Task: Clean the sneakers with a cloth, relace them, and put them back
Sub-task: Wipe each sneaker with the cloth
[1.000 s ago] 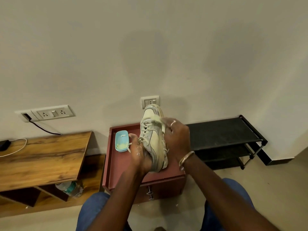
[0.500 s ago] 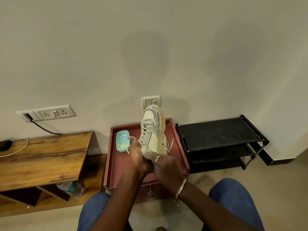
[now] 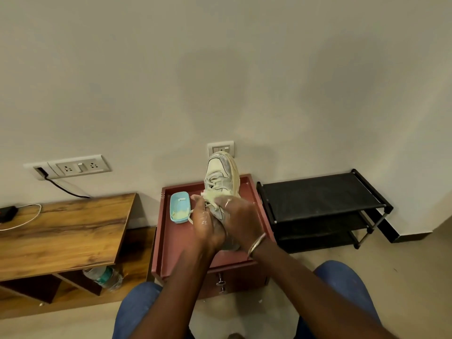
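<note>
Up from the heel to the laces, the right hand (image 3: pixel 241 218) has slid since the earlier frame. To the right of the maroon counter (image 3: pixel 171 241) stands a black shoe rack (image 3: pixel 318 192). The sneaker (image 3: pixel 221 172) is held toe-up over the counter's middle. The left hand (image 3: pixel 205 223) has its fingers curled round the sneaker's rear, and the right fingers clutch a pale cloth (image 3: pixel 216 194) against the lacing. A blue soap dish (image 3: pixel 179 206) sits near the counter's back left corner. By my judgement, wiping is under way on this one sneaker and its laces are threaded. No second sneaker shows, and relacing and putting back remain.
</note>
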